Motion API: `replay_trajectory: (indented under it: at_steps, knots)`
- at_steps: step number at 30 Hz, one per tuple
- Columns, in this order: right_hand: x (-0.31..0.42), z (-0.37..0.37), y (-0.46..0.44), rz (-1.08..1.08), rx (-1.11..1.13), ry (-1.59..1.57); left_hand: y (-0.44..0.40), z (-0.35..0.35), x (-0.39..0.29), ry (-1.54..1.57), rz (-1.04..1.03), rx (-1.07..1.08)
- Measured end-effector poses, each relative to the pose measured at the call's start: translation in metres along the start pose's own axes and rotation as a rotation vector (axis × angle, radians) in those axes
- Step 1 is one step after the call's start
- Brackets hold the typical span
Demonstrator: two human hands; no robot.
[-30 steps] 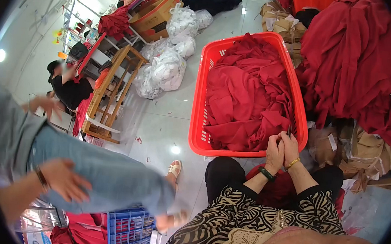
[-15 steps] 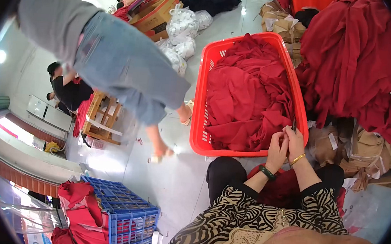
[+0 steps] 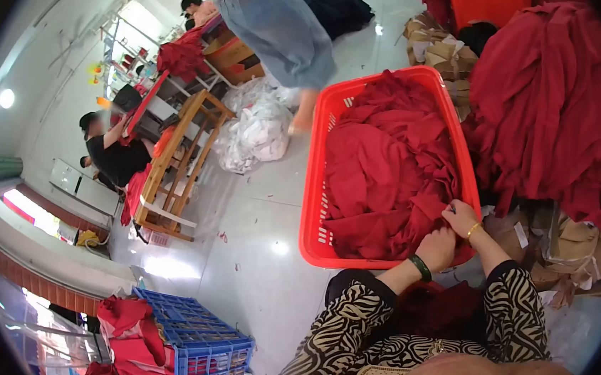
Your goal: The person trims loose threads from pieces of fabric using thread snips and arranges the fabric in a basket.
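Observation:
Red cloth (image 3: 381, 166) lies heaped in a red plastic basket (image 3: 315, 189) in front of my knees. My left hand (image 3: 436, 249), with a green bangle at the wrist, is closed on the red cloth near the basket's near right corner; its fingertips are partly hidden. Just beyond it, my right hand (image 3: 462, 219), with a gold bracelet, is closed round a small dark tool (image 3: 452, 209) whose shape is hard to make out. Both hands are over the cloth, a little apart.
A big red cloth pile (image 3: 551, 102) and brown wrapped bundles (image 3: 577, 247) stand at the right. A blue crate (image 3: 214, 358) is at the lower left. White bags (image 3: 259, 130), a wooden rack (image 3: 185, 163) and a walking person (image 3: 279, 28) are beyond; another person (image 3: 117, 157) sits further left.
My hands have moved apart, the left now lower and nearer the basket rim. The walking person has passed from the left toward the top. The view has shifted slightly.

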State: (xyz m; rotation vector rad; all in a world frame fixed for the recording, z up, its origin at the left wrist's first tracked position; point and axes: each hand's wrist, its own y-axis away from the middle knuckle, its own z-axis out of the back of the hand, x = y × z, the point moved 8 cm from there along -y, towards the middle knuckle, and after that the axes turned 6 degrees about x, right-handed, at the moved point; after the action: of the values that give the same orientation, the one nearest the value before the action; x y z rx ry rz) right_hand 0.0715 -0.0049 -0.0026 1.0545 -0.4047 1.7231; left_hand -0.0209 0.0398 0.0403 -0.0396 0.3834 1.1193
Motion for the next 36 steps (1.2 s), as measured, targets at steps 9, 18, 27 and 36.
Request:
replay_trajectory:
  at_steps: [9,18,27,36]
  knots:
    - [0.072,0.029,0.027,0.16,0.001,0.046,0.026,-0.026,-0.04,-0.16,-0.079,-0.074]
    - [0.031,-0.017,0.034,0.095,0.18,0.532,0.042,-0.027,-0.051,-0.369,-0.104,-0.119]
    - [0.05,-0.017,0.059,0.152,0.116,0.45,0.029,-0.03,-0.063,-0.347,-0.211,0.043]
    - [0.08,-0.039,0.069,0.247,0.199,0.524,0.049,-0.033,-0.059,-0.238,-0.295,0.022]
